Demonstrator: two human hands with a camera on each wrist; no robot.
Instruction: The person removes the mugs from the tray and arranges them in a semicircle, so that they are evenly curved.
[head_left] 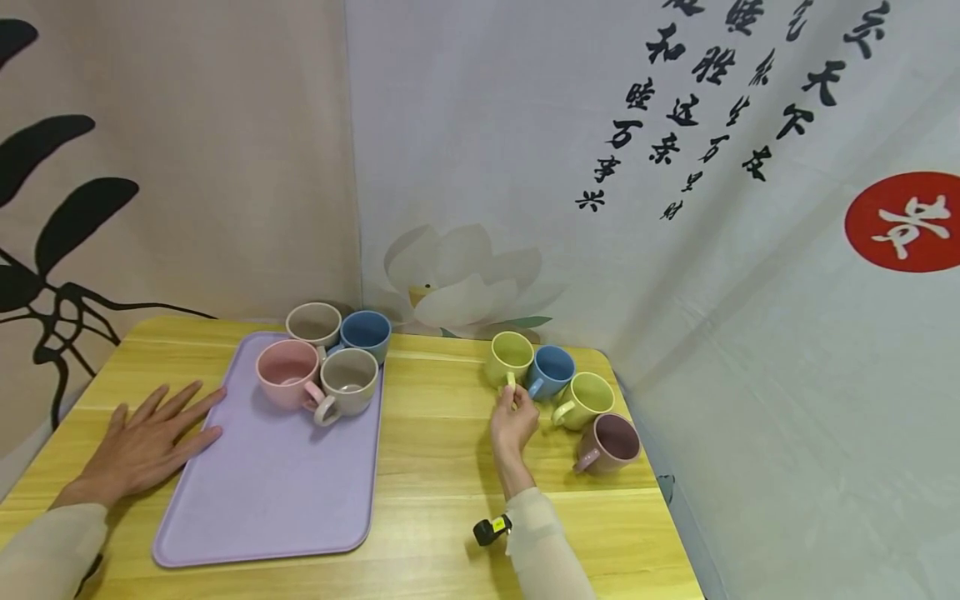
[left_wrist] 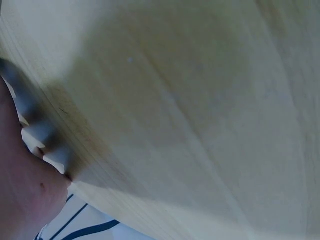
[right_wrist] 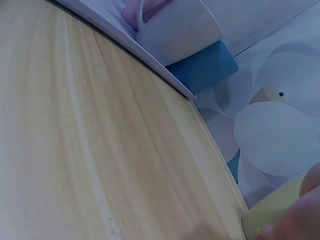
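Yellow-green mug (head_left: 507,358) sits at the back of the wood-grain table (head_left: 435,467), and the right hand (head_left: 513,425) has thumb and fingers pinched on its handle (head_left: 512,379). Next to it there's a blue mug (head_left: 552,369), then a second yellow-green mug (head_left: 588,396) and a mauve mug (head_left: 613,442). Left hand (head_left: 146,446) lies flat, fingers spread apart, tips at the rim of a lilac tray (head_left: 262,500) with pink (head_left: 287,371), grey (head_left: 351,377), beige (head_left: 313,323) and darker blue (head_left: 367,335) mugs bunched at its far end.

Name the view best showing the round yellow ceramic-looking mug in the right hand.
The head view: the mug shows its whole rim and some handle. Right wrist shows only a cropped part; left wrist shows none.
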